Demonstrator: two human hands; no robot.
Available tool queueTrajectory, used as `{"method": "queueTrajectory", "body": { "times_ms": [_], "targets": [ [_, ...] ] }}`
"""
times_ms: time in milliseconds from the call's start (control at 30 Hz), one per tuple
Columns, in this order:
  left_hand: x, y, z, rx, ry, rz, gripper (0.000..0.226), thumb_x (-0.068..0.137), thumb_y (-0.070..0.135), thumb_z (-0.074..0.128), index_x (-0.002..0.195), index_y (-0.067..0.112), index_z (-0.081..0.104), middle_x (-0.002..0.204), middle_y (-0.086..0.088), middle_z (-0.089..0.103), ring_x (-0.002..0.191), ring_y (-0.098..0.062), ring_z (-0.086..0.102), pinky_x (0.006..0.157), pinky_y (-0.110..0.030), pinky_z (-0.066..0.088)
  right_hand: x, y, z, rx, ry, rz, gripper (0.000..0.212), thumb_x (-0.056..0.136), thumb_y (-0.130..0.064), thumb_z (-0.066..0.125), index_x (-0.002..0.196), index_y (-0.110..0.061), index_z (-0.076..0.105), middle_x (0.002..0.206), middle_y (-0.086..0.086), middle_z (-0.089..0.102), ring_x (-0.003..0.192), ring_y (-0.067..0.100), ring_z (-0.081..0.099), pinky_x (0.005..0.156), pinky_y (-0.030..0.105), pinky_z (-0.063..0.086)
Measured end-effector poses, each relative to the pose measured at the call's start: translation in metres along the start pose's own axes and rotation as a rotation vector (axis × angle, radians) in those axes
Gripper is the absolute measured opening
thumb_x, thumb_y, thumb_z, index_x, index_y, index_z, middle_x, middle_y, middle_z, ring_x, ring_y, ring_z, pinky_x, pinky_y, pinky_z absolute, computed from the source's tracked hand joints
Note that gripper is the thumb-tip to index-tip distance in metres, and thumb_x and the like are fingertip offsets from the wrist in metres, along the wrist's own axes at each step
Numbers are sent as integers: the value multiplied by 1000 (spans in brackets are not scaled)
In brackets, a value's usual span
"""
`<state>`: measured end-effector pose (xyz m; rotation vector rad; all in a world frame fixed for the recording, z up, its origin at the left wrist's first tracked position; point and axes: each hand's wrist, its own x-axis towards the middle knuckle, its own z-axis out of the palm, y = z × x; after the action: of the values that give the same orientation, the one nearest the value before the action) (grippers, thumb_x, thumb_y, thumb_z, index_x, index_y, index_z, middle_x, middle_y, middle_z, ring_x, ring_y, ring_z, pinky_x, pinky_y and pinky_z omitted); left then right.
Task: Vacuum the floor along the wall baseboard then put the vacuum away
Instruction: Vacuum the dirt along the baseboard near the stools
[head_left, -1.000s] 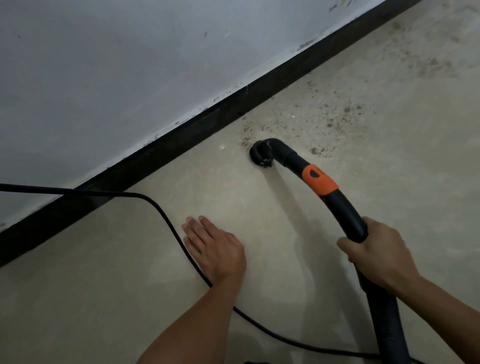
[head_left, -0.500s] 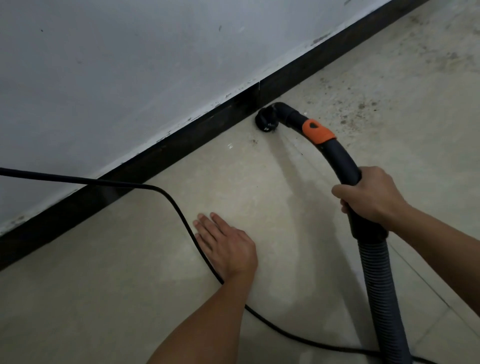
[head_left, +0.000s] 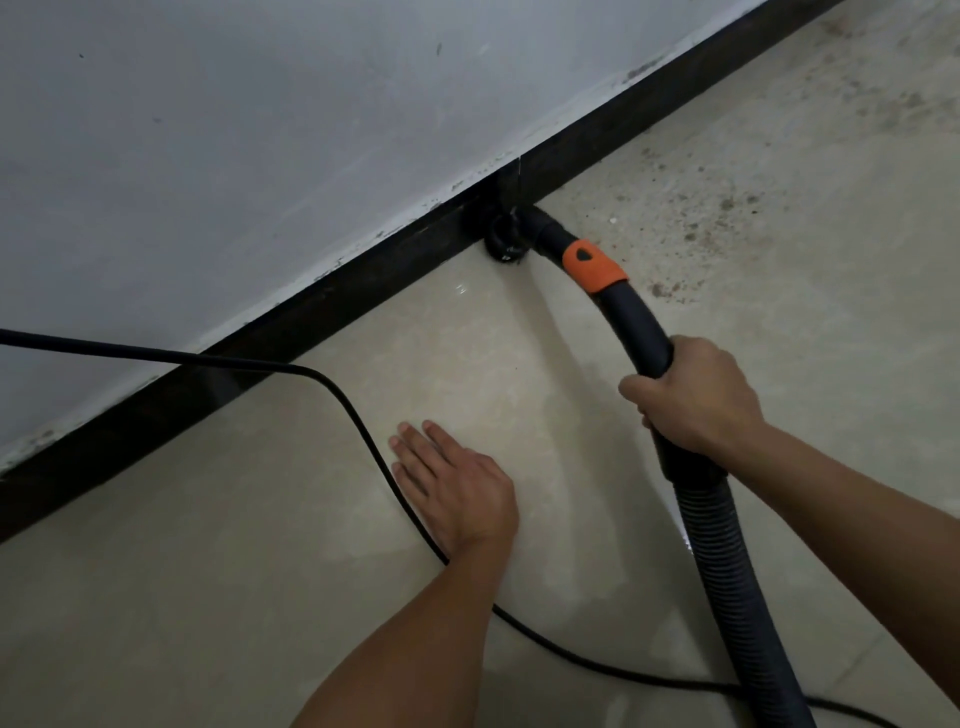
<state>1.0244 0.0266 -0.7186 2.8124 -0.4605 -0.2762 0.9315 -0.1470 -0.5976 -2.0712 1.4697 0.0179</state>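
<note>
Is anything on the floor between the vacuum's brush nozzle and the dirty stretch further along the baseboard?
Nothing visible does. The brush nozzle sits against the baseboard, and the speckled dirt starts right beside it with no object between. The power cable and the flat left hand lie on the opposite, cleaner side.

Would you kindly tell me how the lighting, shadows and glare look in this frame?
Head view: dim, even light; only a faint, soft shadow on the floor beneath the vacuum wand; a small glare glint near the brush nozzle, which blends into the dark baseboard.
</note>
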Motion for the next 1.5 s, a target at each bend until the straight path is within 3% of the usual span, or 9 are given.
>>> {"method": "queueTrajectory", "body": {
  "times_ms": [100, 267, 433, 667, 900, 1033, 1233, 1433, 1500],
  "targets": [
    [1, -2, 1, 2, -1, 1, 59, 91, 18, 43, 144, -5, 33, 153, -28, 24, 144, -41, 19, 118, -51, 14, -16, 7, 0, -127, -58, -84, 25, 71, -36, 68, 89, -21, 57, 71, 2, 66, 64, 24, 64, 59, 31, 51],
    [1, -1, 0, -4, 18, 0, 61, 90, 22, 29, 143, -7, 35, 152, -30, 27, 143, -42, 22, 117, -52, 16, -26, 35, -47, -217, -131, -90, 20, 72, -33, 70, 83, -22, 57, 66, 1, 66, 59, 20, 66, 58, 31, 54],
    [0, 0, -4, 17, -35, -5, 60, 93, 19, 40, 146, -5, 27, 155, -29, 18, 146, -40, 13, 118, -49, 7, -60, 74, -99, -346, -182, -85, 21, 69, -37, 71, 76, -24, 56, 60, -3, 65, 54, 15, 65, 57, 35, 56],
    [-1, -1, 0, 11, -4, -4, 60, 91, 19, 40, 144, -8, 30, 153, -31, 20, 144, -43, 15, 117, -53, 10, -132, 163, -111, 32, -70, 166, 19, 81, -37, 71, 79, -21, 60, 55, 1, 69, 46, 13, 66, 58, 41, 56],
    [0, 0, 1, 61, -20, 20, 59, 91, 16, 43, 143, -9, 31, 152, -32, 22, 143, -46, 16, 115, -56, 11, -193, 240, -89, 163, 18, 335, 17, 84, -26, 73, 78, -16, 61, 52, 0, 68, 45, 12, 65, 58, 41, 53],
    [13, 18, -4, 179, -87, 46, 63, 90, 16, 43, 146, -4, 25, 157, -25, 15, 145, -42, 10, 115, -57, 7, -152, 231, -84, 205, 106, 260, 16, 82, -24, 73, 70, -17, 64, 55, -8, 69, 48, 4, 64, 54, 30, 46],
    [46, 85, 9, 138, -70, 280, 53, 96, 17, 39, 146, 3, 27, 157, -18, 20, 146, -31, 13, 118, -48, 10, -75, 189, -67, 479, 29, 192, 12, 81, -16, 72, 86, -10, 63, 65, 3, 73, 55, 20, 71, 59, 35, 54],
    [64, 111, 36, 74, 95, 181, 51, 100, 23, 33, 145, 0, 31, 156, -19, 23, 146, -32, 14, 119, -48, 6, -31, 152, -51, 415, 17, 125, 14, 79, -25, 70, 81, -16, 60, 59, -2, 70, 46, 10, 66, 45, 24, 46],
    [65, 111, 42, 77, 117, 174, 51, 98, 24, 34, 144, 1, 34, 155, -20, 27, 146, -33, 17, 119, -48, 8, -16, 140, -49, 421, 0, 126, 15, 81, -26, 70, 82, -16, 60, 58, 1, 69, 46, 11, 66, 46, 30, 50]
  ]
}}
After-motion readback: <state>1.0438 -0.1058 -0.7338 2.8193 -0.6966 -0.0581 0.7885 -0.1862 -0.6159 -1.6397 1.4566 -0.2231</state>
